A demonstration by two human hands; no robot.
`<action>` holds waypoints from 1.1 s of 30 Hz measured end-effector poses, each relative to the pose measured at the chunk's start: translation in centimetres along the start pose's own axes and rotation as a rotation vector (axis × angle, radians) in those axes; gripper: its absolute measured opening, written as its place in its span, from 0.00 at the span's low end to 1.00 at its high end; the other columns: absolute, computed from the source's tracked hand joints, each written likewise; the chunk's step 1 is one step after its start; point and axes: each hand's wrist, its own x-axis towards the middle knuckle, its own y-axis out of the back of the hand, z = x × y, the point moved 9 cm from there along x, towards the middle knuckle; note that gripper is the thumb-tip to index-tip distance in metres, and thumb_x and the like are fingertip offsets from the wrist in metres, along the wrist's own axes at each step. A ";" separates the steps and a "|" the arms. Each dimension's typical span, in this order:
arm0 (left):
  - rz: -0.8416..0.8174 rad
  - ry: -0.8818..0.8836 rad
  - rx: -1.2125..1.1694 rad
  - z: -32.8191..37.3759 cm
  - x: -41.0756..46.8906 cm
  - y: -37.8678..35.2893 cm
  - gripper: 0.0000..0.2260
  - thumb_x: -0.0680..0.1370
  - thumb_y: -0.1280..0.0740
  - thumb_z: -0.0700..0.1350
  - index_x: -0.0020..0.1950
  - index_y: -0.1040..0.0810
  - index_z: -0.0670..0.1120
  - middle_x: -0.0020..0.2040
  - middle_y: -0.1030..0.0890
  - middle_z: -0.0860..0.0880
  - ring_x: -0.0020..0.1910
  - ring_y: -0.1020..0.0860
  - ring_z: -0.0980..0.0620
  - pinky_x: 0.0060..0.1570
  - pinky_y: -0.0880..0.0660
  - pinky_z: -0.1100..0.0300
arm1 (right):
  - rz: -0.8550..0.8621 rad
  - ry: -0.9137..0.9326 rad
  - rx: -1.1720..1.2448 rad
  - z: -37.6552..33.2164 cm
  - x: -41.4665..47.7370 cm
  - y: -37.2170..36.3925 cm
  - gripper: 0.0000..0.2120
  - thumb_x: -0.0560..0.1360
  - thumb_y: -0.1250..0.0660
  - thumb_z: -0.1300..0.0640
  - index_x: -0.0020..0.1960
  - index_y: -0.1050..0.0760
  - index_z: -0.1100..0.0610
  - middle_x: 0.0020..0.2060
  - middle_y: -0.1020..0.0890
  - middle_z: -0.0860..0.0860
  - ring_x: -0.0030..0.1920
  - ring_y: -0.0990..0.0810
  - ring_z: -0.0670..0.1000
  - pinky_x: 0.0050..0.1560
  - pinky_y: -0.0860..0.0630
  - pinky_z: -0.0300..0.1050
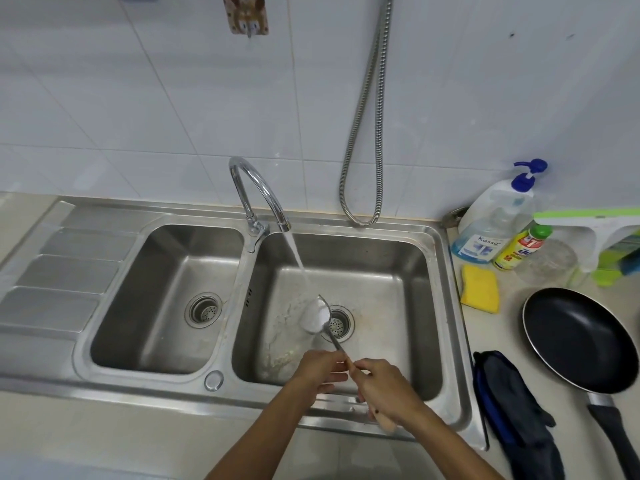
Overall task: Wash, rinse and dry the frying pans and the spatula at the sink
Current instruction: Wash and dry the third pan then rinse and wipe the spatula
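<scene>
Holding the spatula (317, 315) blade-down under the stream from the tap (256, 192), I have it over the drain of the right basin (417, 306) so the water runs off the blade and straight away. My right hand (388, 389) has its fingers clenched round the wooden handle, whose end pokes out toward 5 o'clock. My left hand (320, 370) pinches the shank just above, seemingly to steady the blade in the flow. I judge this to be the spatula's rinse. At 4 o'clock one frying pan (575, 337) lies face up on the counter, well apart from the water; I see no second pan. Also counted: two basins, one yellow sponge (479, 289) at 3 o'clock, two bottles (491, 223) at 2 o'clock, and one dark cloth (512, 410) at 5 o'clock, near for drying.
</scene>
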 end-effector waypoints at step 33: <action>0.554 -0.359 0.060 16.1 1.4 14.3 0.19 0.79 0.31 0.47 0.61 0.24 0.33 0.52 0.19 0.35 0.50 0.19 0.39 0.49 0.20 0.48 | 0.239 0.021 0.094 1.1 1.3 5.1 0.10 0.80 0.35 0.47 0.61 0.21 0.43 0.32 0.15 0.47 0.34 0.17 0.43 0.36 0.24 0.37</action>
